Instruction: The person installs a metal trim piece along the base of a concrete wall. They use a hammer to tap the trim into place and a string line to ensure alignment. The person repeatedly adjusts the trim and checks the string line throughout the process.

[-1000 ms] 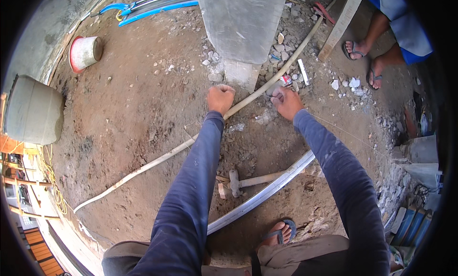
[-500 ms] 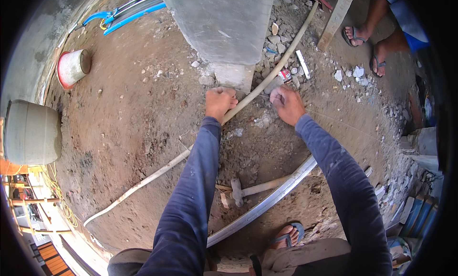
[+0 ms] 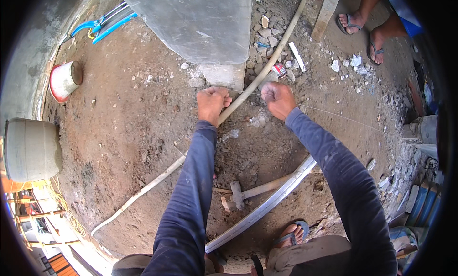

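My left hand (image 3: 213, 104) is closed on a thin string (image 3: 338, 115) at the foot of the grey concrete column (image 3: 195, 23). My right hand (image 3: 278, 100) pinches the same line a short way to the right, and a stretch of it runs on toward the right side. A pale hose (image 3: 257, 80) lies on the dirt, crossing diagonally beneath the string between both hands. Below my hands, between my forearms, a hammer (image 3: 236, 194) rests on the ground beside a long metal straightedge (image 3: 257, 209).
Another person's sandalled feet (image 3: 352, 25) are at upper right beside a wooden plank (image 3: 324, 15). A red-and-white bucket (image 3: 67, 81), a large grey tub (image 3: 32, 149) and a blue tool (image 3: 102, 23) line the left. Rubble (image 3: 355, 61) is scattered around the column.
The view has shifted, with the column now further left. Both hands have moved slightly left in the picture, keeping their grip on the string.
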A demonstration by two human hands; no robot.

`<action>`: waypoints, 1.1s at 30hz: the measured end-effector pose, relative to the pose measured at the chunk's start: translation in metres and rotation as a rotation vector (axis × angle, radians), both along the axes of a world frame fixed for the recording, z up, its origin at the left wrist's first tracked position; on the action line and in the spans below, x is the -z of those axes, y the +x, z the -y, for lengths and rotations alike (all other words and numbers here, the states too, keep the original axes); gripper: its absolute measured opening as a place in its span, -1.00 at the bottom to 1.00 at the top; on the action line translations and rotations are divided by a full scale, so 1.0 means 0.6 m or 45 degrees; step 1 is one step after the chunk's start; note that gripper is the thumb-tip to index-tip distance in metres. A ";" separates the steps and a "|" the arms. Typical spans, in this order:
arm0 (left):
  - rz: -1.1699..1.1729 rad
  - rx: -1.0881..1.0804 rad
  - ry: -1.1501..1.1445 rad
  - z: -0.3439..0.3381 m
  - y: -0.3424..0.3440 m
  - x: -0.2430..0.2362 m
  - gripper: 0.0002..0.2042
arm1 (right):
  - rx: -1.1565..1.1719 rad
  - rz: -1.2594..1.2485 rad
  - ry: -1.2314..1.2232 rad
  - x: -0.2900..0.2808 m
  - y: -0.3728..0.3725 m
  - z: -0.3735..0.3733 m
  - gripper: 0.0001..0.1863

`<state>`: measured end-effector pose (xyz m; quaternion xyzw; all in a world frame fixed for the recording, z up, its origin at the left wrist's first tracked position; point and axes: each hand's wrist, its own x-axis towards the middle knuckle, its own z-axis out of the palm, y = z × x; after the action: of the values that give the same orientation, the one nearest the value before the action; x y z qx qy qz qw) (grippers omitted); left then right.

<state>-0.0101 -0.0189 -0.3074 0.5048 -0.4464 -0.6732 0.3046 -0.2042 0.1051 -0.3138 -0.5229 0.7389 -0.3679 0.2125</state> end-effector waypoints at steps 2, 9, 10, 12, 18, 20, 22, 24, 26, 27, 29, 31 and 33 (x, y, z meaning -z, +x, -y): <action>0.001 0.006 -0.020 0.000 0.000 0.000 -0.90 | 0.015 0.028 -0.047 0.009 -0.001 0.002 -0.85; -0.012 0.008 -0.077 0.001 -0.001 0.001 -0.90 | 0.027 0.088 -0.069 0.011 0.003 0.005 -0.84; -0.014 0.001 -0.074 0.000 -0.002 0.003 -0.90 | 0.025 0.104 -0.058 0.013 0.003 0.005 -0.84; -0.016 -0.014 -0.069 -0.004 -0.003 0.006 -0.89 | 0.041 0.125 -0.059 0.017 0.002 0.007 -0.83; 0.026 0.035 -0.074 -0.009 -0.004 0.009 -0.89 | 0.027 0.131 -0.038 0.009 -0.001 0.005 -0.83; 0.053 0.016 -0.073 -0.007 -0.002 0.010 -0.89 | 0.013 0.106 0.000 0.009 0.002 0.008 -0.84; 0.058 0.005 -0.062 -0.004 0.003 0.012 -0.89 | 0.020 0.058 0.019 0.008 0.003 0.013 -0.86; 0.044 0.007 -0.044 0.003 0.007 0.012 -0.87 | -0.019 0.043 -0.049 0.003 0.001 0.013 -0.91; -0.006 0.032 -0.005 0.013 0.011 0.013 -0.84 | -0.081 -0.026 -0.131 -0.012 -0.010 0.010 -0.87; -0.029 0.050 0.006 0.021 0.014 0.006 -0.82 | -0.118 -0.104 -0.115 -0.024 -0.011 0.006 -0.84; 0.161 0.028 -0.262 0.006 0.010 -0.011 -0.83 | -0.138 -0.269 -0.069 -0.054 -0.017 -0.025 -0.76; 0.719 0.139 -1.262 -0.034 0.005 -0.007 -0.83 | -0.089 -0.431 -0.233 -0.042 -0.050 -0.070 -0.59; 0.613 0.437 -1.368 -0.168 -0.020 -0.061 -0.83 | 0.090 -0.407 -0.209 -0.006 -0.071 -0.111 -0.47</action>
<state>-0.0221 0.0820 -0.2709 0.3395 -0.8546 -0.2604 0.2943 -0.2466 0.1716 -0.3100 -0.5640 0.7487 -0.3464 0.0360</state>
